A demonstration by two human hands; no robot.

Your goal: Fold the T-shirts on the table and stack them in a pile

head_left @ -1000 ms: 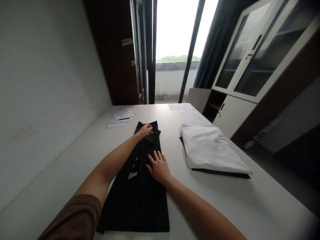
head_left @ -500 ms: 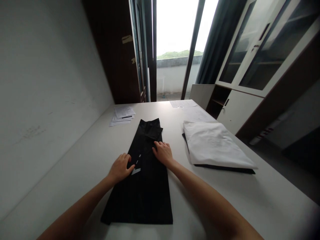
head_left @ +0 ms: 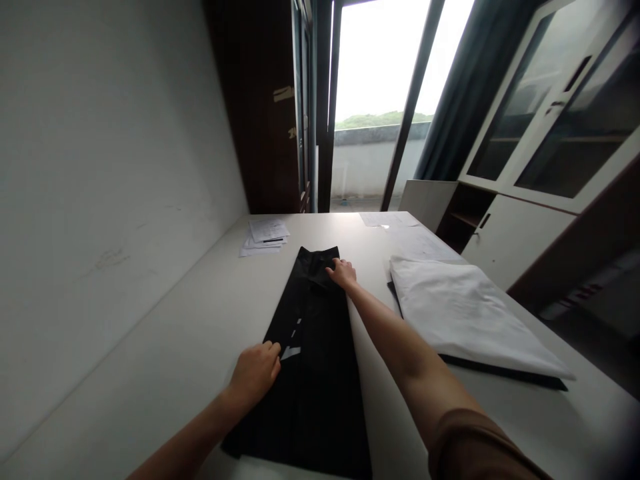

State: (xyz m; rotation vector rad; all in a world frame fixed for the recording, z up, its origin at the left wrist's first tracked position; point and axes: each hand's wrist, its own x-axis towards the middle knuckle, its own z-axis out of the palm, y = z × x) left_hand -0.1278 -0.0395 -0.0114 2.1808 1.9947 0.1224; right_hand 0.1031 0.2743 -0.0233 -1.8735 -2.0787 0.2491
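Note:
A black shirt (head_left: 320,373), folded into a long narrow strip with a small pale print, lies lengthwise in front of me on the white table (head_left: 190,333). My left hand (head_left: 257,373) is at its left edge beside the print, fingers curled and closed on the cloth. Farther away, my right hand (head_left: 343,272) reaches to the upper right edge, where a small flap of the cloth is folded over. Its fingers and thumb are closed on that fabric. The fingertips of both hands are partly hidden.
A white folded cloth (head_left: 465,307) lies on top of a black one (head_left: 510,375) to the right. Loose papers (head_left: 265,237) with a dark pen sit at the far left, and more sheets (head_left: 390,220) at the far end. A wall (head_left: 125,200) borders the left side.
My right hand has moved forward to the flap near the shirt's far end, and the flap's lie has changed. My left hand has curled at the left edge. The whole view has shifted.

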